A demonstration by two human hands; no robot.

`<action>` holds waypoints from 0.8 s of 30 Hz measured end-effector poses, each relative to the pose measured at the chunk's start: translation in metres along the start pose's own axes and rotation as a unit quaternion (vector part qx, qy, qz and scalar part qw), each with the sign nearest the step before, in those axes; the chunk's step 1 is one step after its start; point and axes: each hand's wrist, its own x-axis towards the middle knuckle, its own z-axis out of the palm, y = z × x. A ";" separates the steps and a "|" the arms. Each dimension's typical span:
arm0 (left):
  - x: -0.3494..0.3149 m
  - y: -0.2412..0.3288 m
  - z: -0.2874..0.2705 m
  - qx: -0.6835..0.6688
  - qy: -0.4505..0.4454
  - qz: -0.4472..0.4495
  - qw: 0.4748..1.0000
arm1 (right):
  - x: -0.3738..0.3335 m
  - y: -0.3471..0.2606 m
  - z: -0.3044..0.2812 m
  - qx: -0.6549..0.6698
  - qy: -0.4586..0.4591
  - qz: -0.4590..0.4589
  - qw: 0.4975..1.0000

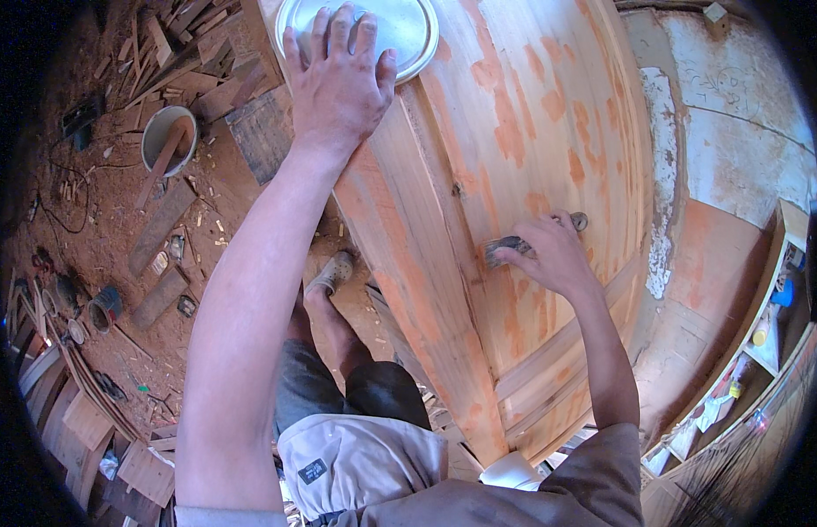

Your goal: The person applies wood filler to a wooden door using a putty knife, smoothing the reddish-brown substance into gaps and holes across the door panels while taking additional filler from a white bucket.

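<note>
A pale wooden panel (531,140), framed like a door, stretches in front of me. Orange-brown smears streak its surface. On its far left part rests a round, silvery-white lid-like disc (417,53); whether a container sits beneath it I cannot tell. My left hand (343,88) lies on the disc with its fingers spread. Held low over the middle of the panel, a brush (507,246) points its dark bristles to the left. My right hand (553,250) is closed round it, and the rounded handle end shows past the knuckles.
Wood scraps (184,75) litter the dirt floor at left, around a white bucket (189,127) with a stick in it. A blue can (104,307) stands lower left. Curved shelving (764,351) with small bottles lines the right. Below the panel's left edge is a clog-shod foot (331,274).
</note>
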 end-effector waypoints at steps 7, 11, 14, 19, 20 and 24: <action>0.000 0.002 -0.003 -0.007 0.002 -0.003 1.000 | 0.008 0.006 0.017 0.004 0.000 -0.015 1.000; 0.001 0.003 -0.002 -0.011 -0.002 -0.004 1.000 | 0.008 0.007 0.018 -0.007 -0.010 0.004 1.000; 0.001 0.002 -0.002 -0.015 0.001 -0.003 1.000 | 0.011 0.010 0.013 -0.022 -0.016 0.011 1.000; 0.000 0.001 -0.004 -0.025 -0.008 -0.026 0.999 | -0.001 0.020 -0.024 -0.100 0.002 0.158 0.982; -0.001 0.003 -0.003 -0.030 -0.009 -0.027 0.999 | -0.007 0.020 -0.024 -0.103 0.004 0.154 0.983; 0.000 0.002 -0.003 -0.041 -0.016 -0.030 0.999 | -0.039 -0.004 -0.013 0.076 0.050 0.246 0.965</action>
